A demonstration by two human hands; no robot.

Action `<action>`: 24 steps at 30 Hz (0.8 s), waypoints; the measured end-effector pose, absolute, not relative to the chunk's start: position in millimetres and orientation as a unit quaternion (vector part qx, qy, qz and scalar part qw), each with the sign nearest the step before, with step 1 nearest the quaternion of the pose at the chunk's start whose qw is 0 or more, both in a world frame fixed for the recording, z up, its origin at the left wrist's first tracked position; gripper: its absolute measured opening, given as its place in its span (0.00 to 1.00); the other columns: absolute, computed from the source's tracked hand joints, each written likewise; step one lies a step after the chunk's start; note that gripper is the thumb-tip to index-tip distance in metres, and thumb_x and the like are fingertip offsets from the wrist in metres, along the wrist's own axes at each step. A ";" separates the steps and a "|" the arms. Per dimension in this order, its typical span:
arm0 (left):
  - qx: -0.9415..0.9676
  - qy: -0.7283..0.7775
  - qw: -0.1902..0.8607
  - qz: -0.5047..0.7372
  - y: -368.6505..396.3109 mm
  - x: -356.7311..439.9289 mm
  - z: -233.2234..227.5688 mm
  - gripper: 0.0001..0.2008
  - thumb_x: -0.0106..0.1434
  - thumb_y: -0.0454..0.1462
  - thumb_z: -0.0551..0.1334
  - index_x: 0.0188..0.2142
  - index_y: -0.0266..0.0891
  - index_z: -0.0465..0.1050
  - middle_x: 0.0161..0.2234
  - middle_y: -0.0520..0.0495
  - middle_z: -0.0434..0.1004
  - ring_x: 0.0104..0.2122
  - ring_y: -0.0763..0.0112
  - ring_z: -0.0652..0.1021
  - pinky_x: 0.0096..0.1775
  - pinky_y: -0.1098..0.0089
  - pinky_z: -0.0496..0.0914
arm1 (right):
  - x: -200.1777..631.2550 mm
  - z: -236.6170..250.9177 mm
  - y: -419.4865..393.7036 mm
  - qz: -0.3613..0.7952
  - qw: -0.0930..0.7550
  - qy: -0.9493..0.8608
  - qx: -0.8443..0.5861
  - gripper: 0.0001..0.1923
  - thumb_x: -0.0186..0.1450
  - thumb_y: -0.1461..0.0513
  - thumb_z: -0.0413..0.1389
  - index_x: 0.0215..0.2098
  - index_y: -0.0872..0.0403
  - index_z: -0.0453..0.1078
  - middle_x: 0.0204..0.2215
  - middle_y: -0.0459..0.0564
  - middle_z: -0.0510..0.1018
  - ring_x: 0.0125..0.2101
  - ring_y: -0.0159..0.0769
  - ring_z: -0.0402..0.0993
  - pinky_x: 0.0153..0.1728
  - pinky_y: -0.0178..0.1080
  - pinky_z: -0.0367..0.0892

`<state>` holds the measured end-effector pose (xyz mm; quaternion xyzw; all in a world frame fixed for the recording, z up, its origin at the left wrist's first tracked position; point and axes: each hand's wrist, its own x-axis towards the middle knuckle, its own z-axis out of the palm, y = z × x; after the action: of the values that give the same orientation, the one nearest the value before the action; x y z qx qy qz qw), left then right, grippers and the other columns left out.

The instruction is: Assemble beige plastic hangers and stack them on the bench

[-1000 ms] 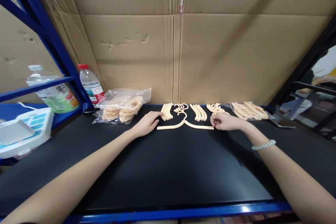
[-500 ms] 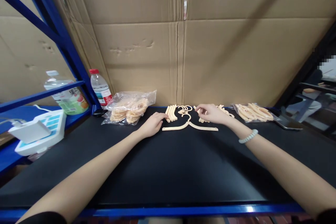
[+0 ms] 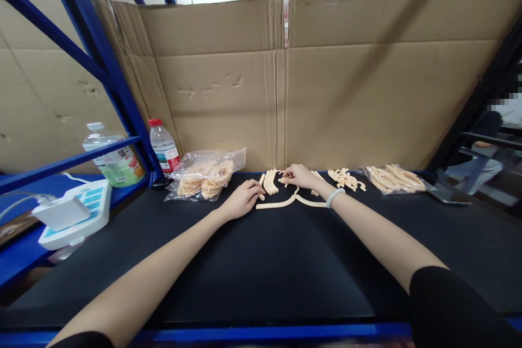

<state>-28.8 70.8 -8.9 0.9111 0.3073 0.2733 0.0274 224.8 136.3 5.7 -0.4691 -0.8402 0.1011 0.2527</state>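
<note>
A pale, wood-coloured clothes hanger [image 3: 275, 205] lies on the black tabletop, its two arms spread sideways and its hook partly covered by my right hand. My left hand [image 3: 240, 199] rests to the left, fingers closed on the end of a loose hanger arm [image 3: 261, 179]. Beside that piece is a row of similar hanger arms [image 3: 270, 182]. Over the small pile of hanger hooks, my right hand [image 3: 299, 176] pinches with fingertips at a pale hook; most of it is hidden. More hanger arms [image 3: 315, 192] show partly behind my right wrist.
Small pale pieces [image 3: 346, 179] are heaped at the right. Clear bags of pale parts lie at left [image 3: 206, 174] and right [image 3: 395, 179]. A phone-like flat object [image 3: 451, 197], bottles [image 3: 163, 147] and a white-and-blue device [image 3: 77, 212] stand around. Cardboard [image 3: 220, 87] walls the back.
My right hand has moved left, from the right-hand hanger arms to the hooks. My left hand has drawn one hanger arm slightly apart from its row. The camera view has tipped up.
</note>
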 end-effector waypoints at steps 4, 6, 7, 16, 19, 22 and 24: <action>0.912 0.296 0.041 0.281 72.9 -29.4 -9.9 0.11 0.65 0.29 0.53 0.39 0.39 0.73 0.41 0.44 0.70 0.43 0.64 0.72 0.48 0.62 0.68 | 225.6 9.7 138.8 0.153 0.303 -0.812 -0.475 0.03 0.54 0.68 0.61 0.26 0.55 0.77 0.23 0.47 0.77 0.26 0.33 0.71 0.29 0.33 0.59; 0.912 0.291 0.050 0.284 73.7 -29.2 -10.1 0.10 0.65 0.31 0.54 0.38 0.40 0.74 0.41 0.44 0.70 0.43 0.64 0.72 0.48 0.63 0.68 | 227.6 13.9 140.2 0.183 0.343 -0.783 -0.486 0.03 0.55 0.67 0.61 0.25 0.56 0.76 0.24 0.46 0.78 0.27 0.32 0.71 0.30 0.33 0.61; 0.912 0.289 0.055 0.286 74.0 -29.1 -10.2 0.09 0.66 0.32 0.54 0.37 0.40 0.74 0.40 0.44 0.70 0.43 0.64 0.72 0.48 0.63 0.68 | 228.9 15.8 141.3 0.200 0.364 -0.764 -0.494 0.03 0.57 0.67 0.61 0.25 0.56 0.76 0.24 0.46 0.77 0.27 0.32 0.71 0.31 0.33 0.62; 0.884 0.297 0.102 0.347 74.8 -30.1 -10.9 0.10 0.67 0.33 0.52 0.36 0.40 0.72 0.42 0.44 0.68 0.44 0.65 0.72 0.48 0.64 0.67 | 244.4 27.9 137.2 0.432 0.489 -0.554 -0.517 0.10 0.68 0.60 0.54 0.33 0.59 0.68 0.23 0.42 0.72 0.22 0.27 0.71 0.27 0.34 0.71; 0.861 0.305 0.118 0.391 72.2 -27.9 -6.2 0.10 0.67 0.33 0.51 0.36 0.40 0.71 0.45 0.43 0.67 0.48 0.63 0.71 0.52 0.60 0.64 | 249.0 36.5 114.3 0.490 0.513 -0.520 -0.475 0.06 0.66 0.64 0.57 0.31 0.58 0.67 0.20 0.44 0.73 0.22 0.27 0.72 0.29 0.34 0.73; 0.837 0.308 0.147 0.428 63.7 -18.8 2.9 0.08 0.66 0.33 0.52 0.37 0.40 0.70 0.43 0.44 0.69 0.45 0.63 0.71 0.50 0.60 0.66 | 253.0 43.1 82.2 0.533 0.519 -0.514 -0.427 0.03 0.61 0.66 0.60 0.32 0.57 0.69 0.24 0.48 0.76 0.25 0.29 0.75 0.34 0.34 0.74; 0.824 0.302 0.178 0.444 54.3 -9.1 9.7 0.07 0.66 0.35 0.54 0.38 0.40 0.71 0.41 0.44 0.70 0.42 0.64 0.72 0.46 0.63 0.68 | 255.3 43.1 60.9 0.551 0.512 -0.517 -0.410 0.06 0.58 0.66 0.63 0.33 0.57 0.72 0.26 0.49 0.78 0.28 0.31 0.77 0.37 0.35 0.75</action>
<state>-9.1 54.3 9.7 0.8242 0.3024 0.4444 0.1782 255.3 60.9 43.1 -0.4096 -0.5168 0.5509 0.5116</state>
